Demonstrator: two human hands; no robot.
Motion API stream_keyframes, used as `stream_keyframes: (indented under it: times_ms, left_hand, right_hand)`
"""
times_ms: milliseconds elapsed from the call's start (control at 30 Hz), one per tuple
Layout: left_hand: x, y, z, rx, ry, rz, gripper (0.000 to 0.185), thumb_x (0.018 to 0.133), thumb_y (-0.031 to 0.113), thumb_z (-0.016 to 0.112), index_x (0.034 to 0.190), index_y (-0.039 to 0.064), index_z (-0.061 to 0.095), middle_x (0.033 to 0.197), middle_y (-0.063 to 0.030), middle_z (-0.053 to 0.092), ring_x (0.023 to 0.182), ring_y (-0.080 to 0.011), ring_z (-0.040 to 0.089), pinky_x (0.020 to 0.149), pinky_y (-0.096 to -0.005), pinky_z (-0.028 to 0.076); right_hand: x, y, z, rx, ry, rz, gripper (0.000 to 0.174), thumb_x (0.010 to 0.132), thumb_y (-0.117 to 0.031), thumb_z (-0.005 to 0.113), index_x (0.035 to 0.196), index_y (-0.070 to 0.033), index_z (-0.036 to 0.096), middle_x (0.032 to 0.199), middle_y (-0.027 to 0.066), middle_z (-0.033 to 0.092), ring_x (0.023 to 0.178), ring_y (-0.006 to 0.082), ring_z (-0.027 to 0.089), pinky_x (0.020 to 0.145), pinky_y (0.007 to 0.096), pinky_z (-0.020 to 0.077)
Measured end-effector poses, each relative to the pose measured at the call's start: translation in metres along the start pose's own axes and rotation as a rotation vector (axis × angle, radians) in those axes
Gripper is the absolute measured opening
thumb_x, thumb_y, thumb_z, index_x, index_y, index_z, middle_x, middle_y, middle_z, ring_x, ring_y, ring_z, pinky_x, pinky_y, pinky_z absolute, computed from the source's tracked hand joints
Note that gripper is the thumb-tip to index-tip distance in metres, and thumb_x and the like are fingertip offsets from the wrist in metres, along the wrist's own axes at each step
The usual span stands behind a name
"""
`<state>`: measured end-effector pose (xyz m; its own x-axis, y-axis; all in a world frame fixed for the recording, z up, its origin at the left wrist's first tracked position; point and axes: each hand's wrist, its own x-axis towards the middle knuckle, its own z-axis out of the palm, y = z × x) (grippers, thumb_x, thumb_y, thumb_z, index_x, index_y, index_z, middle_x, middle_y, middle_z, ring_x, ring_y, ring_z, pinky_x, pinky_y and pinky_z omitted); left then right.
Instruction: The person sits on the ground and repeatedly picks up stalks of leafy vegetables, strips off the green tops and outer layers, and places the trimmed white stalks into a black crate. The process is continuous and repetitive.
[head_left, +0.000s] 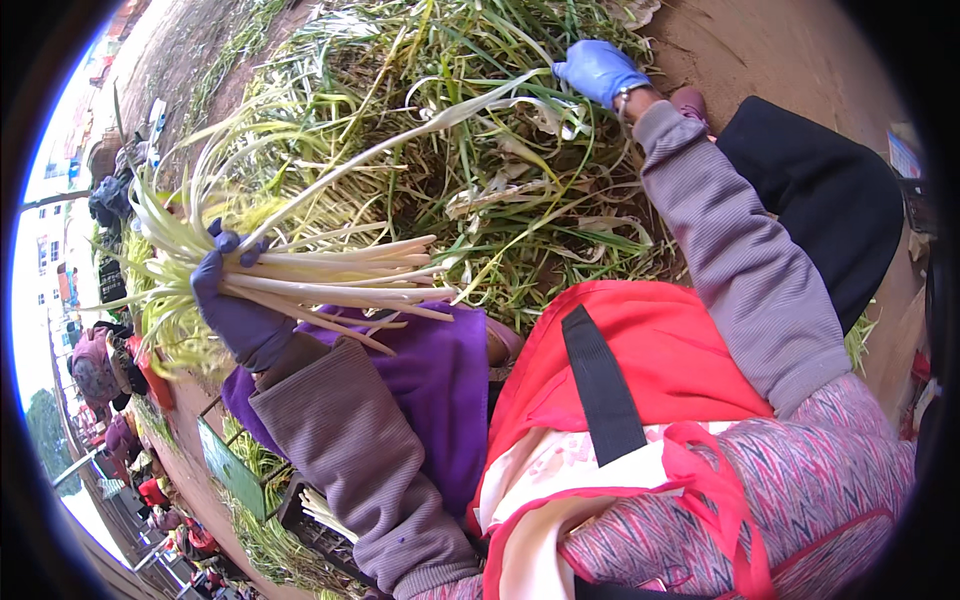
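Observation:
My left hand (244, 300), in a purple glove, is closed around a bunch of pale, slender vegetable stalks (352, 274). Their whitish ends point right, and the yellow-green leafy ends (169, 232) fan out to the left. One long pale strand (390, 142) slants up from the bunch to my right hand (602, 73). That hand wears a blue glove, and its thumb side is pinched at the strand's far end. Below it spreads a heap of green and yellowish leaf trimmings (480, 165). The undersides of the right fingers are hidden.
A black plastic crate (330, 551) with pale stalks stands at lower left, near a green board (231, 469). A purple cloth (427, 382) and red apron (637, 352) cover my lap. Several people (105, 367) sit farther left. Bare ground (765, 45) borders the heap.

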<state>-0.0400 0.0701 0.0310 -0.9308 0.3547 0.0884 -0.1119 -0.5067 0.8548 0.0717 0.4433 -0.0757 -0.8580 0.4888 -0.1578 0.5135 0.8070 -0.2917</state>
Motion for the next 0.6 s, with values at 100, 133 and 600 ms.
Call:
stream_keyframes:
  times_ms: [100,133,600]
  left_hand:
    - [0.002,-0.009,-0.002,-0.014,0.011,-0.026,0.036,0.071,0.012,0.052,0.1,-0.005,0.039,0.077,-0.0084,0.049,0.061,-0.0131,0.043,0.061,-0.0242,0.039]
    - [0.003,-0.011,-0.001,-0.012,0.009,-0.043,0.035,0.072,0.013,0.051,0.1,-0.004,0.039,0.077,-0.0082,0.049,0.062,-0.0134,0.043,0.061,-0.0245,0.039]
    - [0.002,-0.037,0.011,0.237,0.049,-0.162,0.043,0.074,0.025,0.049,0.107,-0.002,0.04,0.092,-0.0102,0.052,0.084,-0.0204,0.051,0.078,-0.0339,0.043]
  right_hand:
    - [-0.014,-0.036,-0.011,0.094,0.107,-0.124,0.035,0.074,-0.02,0.047,0.101,0.002,0.051,0.085,0.0206,0.056,0.071,0.0278,0.057,0.069,0.0365,0.0454]
    - [-0.024,-0.06,-0.015,0.321,0.157,-0.217,0.04,0.075,-0.024,0.047,0.106,0.001,0.048,0.09,0.0208,0.056,0.072,0.0271,0.058,0.07,0.0347,0.0456]
    - [-0.072,-0.166,0.006,0.74,-0.087,-0.757,0.026,0.077,-0.025,0.048,0.071,-0.001,0.056,0.061,0.0176,0.053,0.058,0.0321,0.053,0.054,0.0384,0.0412]
